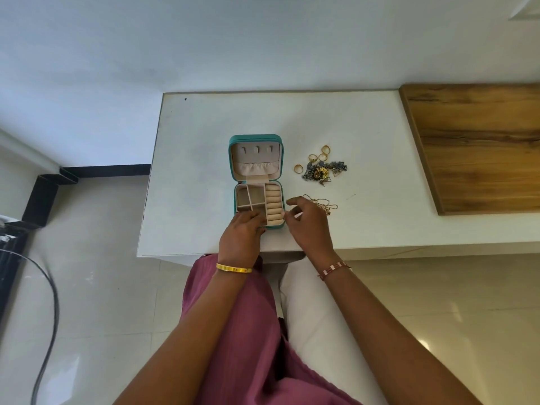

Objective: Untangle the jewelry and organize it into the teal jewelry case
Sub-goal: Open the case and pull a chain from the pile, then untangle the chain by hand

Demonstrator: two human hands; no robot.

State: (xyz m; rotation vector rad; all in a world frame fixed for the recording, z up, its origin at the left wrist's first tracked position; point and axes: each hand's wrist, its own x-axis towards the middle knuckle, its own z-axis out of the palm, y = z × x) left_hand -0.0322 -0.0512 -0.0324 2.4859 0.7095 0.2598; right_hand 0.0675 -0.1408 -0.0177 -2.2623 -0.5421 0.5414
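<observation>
The teal jewelry case point(235, 159) lies open on the white table point(204, 141), lid tipped back, beige compartments and ring rolls showing. My left hand point(241, 235) rests on the case's near left corner, its fingers over the front compartment. My right hand point(308, 223) hovers just right of the case with fingers loosely spread and nothing visibly in them. A thin gold chain point(323, 202) lies partly under that hand. A tangled heap of dark and gold jewelry point(323, 170) sits further back, with several gold rings point(314, 157) beside it.
A wooden board point(479, 147) covers the table's right part. The table's near edge runs just behind my wrists. A black cable point(51, 302) lies on the tiled floor at the left. My lap in pink cloth is below.
</observation>
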